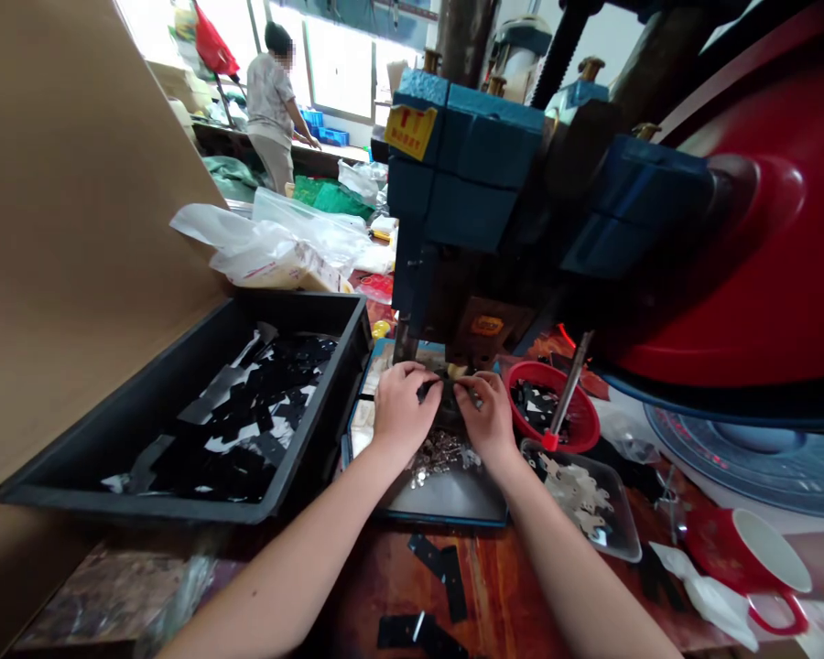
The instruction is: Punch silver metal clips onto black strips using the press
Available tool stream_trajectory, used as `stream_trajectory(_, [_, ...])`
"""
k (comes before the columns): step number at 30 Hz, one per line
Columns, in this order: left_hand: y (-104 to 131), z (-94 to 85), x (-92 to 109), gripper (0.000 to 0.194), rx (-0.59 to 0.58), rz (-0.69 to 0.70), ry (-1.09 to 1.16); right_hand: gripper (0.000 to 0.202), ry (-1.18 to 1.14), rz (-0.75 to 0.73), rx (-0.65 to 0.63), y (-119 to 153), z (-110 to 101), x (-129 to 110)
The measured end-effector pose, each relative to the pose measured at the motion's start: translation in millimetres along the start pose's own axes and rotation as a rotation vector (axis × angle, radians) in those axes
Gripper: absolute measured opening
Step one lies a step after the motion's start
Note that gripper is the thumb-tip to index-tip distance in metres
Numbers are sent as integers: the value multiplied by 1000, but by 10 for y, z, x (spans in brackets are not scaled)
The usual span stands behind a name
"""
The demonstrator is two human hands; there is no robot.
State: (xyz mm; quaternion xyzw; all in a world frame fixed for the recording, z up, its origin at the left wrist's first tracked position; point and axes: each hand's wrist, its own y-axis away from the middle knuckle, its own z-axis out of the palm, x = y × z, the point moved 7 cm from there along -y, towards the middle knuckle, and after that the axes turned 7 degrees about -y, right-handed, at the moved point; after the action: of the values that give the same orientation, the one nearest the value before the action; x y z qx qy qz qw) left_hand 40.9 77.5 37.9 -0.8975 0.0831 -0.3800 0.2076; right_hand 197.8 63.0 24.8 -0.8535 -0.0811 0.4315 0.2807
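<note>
Under the head of a blue press, my left hand and my right hand face each other with fingertips close together. The fingers of both are bent and pinched at the die area. Whatever they hold there is small and dark, and the fingers mostly hide it. Below my hands, many small shiny metal parts lie in a heap on the metal plate of the press base. Several black flat strips lie on the reddish table in front of me.
A black crate of black and pale pieces stands left, beside a cardboard sheet. To the right are a red bowl, a clear tray of metal plates, a red mug and a big red wheel. A person stands behind.
</note>
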Motion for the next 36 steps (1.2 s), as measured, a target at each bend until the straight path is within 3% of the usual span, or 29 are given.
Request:
stream_trajectory(8, [-122,163,-90,15,-87,-10,45,17,-201,141,-56,-61,174,206])
stream_trajectory(12, [-130,75,-93,18,-69,-9,69,22,-217,172,-47,-35,153,228])
stream_trajectory(17, [222,-300,-256,21,-30,-51,63,25,-217,196,-1,190,-131,217])
stream_trajectory(21, [610,-411,-387,18,-173,-25,-138,20,-151,218,-23,428,-376,197])
stream_trajectory(24, [742,-355,-429,24,-302,8,-280,19,-111,219,-59,552,-471,185])
stream_trajectory(28, [703,-272,-413,28,-401,52,-396,18,-62,176,-109,642,-534,176])
stream_trajectory(31, [659,-251,-406,26,-427,52,-419,19,20,128,-174,693,-562,153])
stream_trajectory(36, [652,-259,-408,27,-423,34,-400,19,202,12,-388,810,-496,13])
